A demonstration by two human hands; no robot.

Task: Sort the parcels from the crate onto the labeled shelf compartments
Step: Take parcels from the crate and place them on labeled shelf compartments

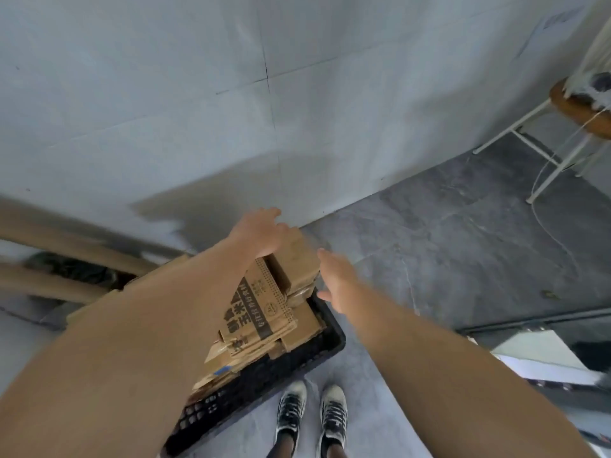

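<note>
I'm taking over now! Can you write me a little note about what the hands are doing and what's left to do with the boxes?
Left hand: lies open on the top parcel at the crate's far end, not gripping it.
Right hand: open, close beside that parcel's right side; I cannot tell if it touches.
Parcels: cardboard boxes piled in the black crate on the floor, a printed carton among them.
Done: nothing visibly sorted; no shelf is in view.
Left: probably grasp the top parcel with both hands, lift it, find its labeled compartment, then do the rest.
</note>
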